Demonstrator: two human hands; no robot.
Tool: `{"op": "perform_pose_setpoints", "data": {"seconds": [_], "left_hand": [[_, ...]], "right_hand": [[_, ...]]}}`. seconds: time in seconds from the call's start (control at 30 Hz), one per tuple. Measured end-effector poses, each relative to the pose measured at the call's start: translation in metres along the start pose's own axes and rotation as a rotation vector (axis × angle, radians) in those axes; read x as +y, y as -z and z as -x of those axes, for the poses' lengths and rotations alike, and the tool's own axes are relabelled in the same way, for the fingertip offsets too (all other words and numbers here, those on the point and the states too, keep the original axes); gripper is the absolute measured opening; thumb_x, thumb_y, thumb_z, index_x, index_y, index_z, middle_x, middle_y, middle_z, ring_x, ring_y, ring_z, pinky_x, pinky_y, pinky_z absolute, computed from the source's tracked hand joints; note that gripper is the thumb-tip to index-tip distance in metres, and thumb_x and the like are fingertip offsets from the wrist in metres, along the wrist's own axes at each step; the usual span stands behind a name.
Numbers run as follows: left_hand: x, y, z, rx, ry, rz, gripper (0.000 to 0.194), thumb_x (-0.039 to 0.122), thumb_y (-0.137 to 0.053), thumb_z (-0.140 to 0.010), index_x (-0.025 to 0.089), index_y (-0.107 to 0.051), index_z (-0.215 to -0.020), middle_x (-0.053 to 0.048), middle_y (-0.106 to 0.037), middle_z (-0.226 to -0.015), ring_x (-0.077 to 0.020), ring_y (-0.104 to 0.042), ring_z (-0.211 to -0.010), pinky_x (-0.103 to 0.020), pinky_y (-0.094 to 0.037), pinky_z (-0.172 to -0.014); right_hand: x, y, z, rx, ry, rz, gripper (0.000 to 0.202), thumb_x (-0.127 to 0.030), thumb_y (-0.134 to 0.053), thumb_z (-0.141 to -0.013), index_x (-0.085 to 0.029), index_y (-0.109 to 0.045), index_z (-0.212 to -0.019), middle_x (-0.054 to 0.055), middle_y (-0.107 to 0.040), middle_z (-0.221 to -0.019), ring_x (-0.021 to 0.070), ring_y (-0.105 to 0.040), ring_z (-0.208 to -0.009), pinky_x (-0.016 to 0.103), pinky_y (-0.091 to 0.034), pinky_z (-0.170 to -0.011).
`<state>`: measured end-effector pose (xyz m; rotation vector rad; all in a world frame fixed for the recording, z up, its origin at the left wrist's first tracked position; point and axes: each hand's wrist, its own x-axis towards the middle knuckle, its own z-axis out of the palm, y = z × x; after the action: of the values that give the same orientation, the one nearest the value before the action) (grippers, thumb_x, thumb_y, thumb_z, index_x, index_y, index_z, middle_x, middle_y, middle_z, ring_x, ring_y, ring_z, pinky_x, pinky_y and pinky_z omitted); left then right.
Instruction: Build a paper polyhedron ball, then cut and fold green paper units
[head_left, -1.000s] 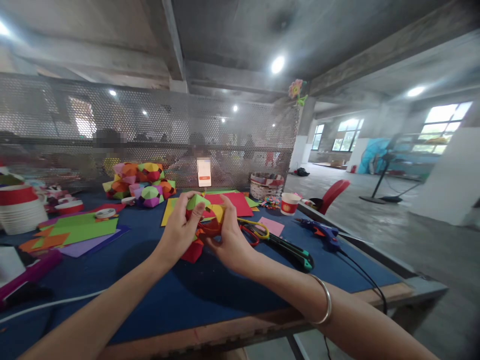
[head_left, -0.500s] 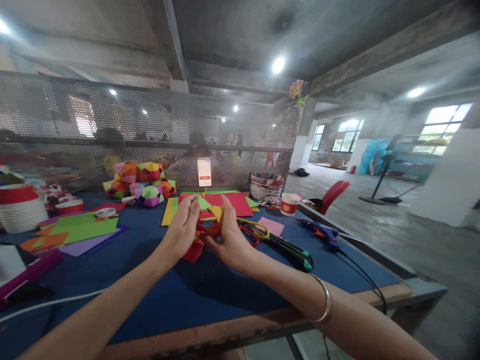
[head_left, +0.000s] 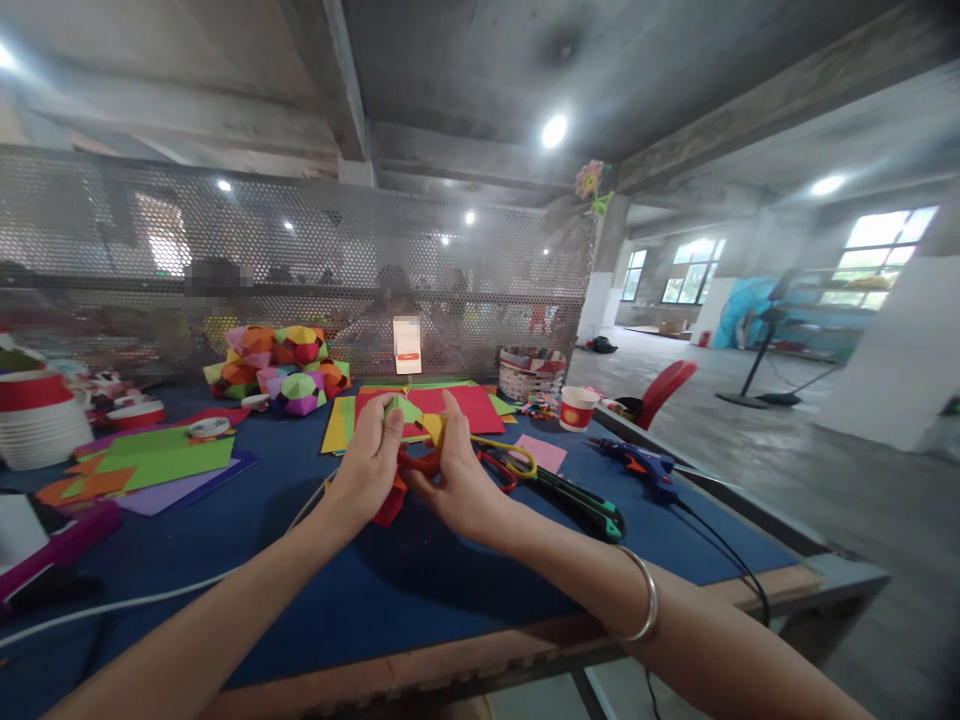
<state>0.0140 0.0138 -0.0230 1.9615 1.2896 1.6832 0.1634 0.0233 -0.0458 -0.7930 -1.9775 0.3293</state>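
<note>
Between my two hands is a multicoloured folded-paper piece [head_left: 424,458] with green, yellow and orange-red faces. My left hand [head_left: 369,455] is closed on its left side, thumb near the green part. My right hand [head_left: 466,480] grips the yellow and orange side, with a bangle on that wrist. Fingers cover much of the piece. A red folded paper part [head_left: 390,505] shows just under the hands; whether it joins the held piece I cannot tell. Right of my right hand lie scissors [head_left: 525,462] with yellow and red handles, and a green-black utility knife [head_left: 581,505].
Coloured paper sheets [head_left: 487,410] lie behind the hands, with more sheets [head_left: 169,460] at left. Folded-paper balls [head_left: 300,390], a woven basket [head_left: 531,375], a paper cup [head_left: 577,408] and a glue gun [head_left: 649,465] stand around. A white cable [head_left: 150,600] crosses the left side.
The hands keep hold of the paper piece, and it has turned slightly, showing more green near my left thumb. More of the white cable shows beside my left forearm.
</note>
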Motion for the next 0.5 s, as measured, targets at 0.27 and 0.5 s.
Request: {"op": "perform_pose_setpoints", "data": {"seconds": [0.27,0.5], "left_hand": [[0.0029,0.0018,0.0,-0.017,-0.003,0.002,0.035,0.052,-0.037,-0.1,0.023,-0.051,-0.113,-0.011,-0.064,-0.116,-0.0232,-0.061,-0.113,-0.043,-0.046,-0.105],[-0.0008,-0.0012,-0.001,0.012,-0.004,0.035,0.038,0.055,-0.037,-0.1,0.023,-0.051,-0.114,-0.01,-0.065,-0.114,-0.0235,-0.061,-0.111,-0.044,-0.046,-0.104]], "right_hand": [[-0.0007,0.0013,0.0002,-0.018,0.013,0.018,0.099,-0.027,-0.065,-0.085,-0.023,0.0,-0.16,0.021,-0.042,-0.142,0.0353,-0.044,-0.135,0.066,-0.036,-0.113],[-0.0052,0.0044,-0.002,-0.002,-0.013,-0.025,0.097,-0.033,-0.067,-0.084,-0.021,-0.006,-0.159,0.022,-0.038,-0.149,0.0351,-0.038,-0.142,0.064,-0.033,-0.116]]}}
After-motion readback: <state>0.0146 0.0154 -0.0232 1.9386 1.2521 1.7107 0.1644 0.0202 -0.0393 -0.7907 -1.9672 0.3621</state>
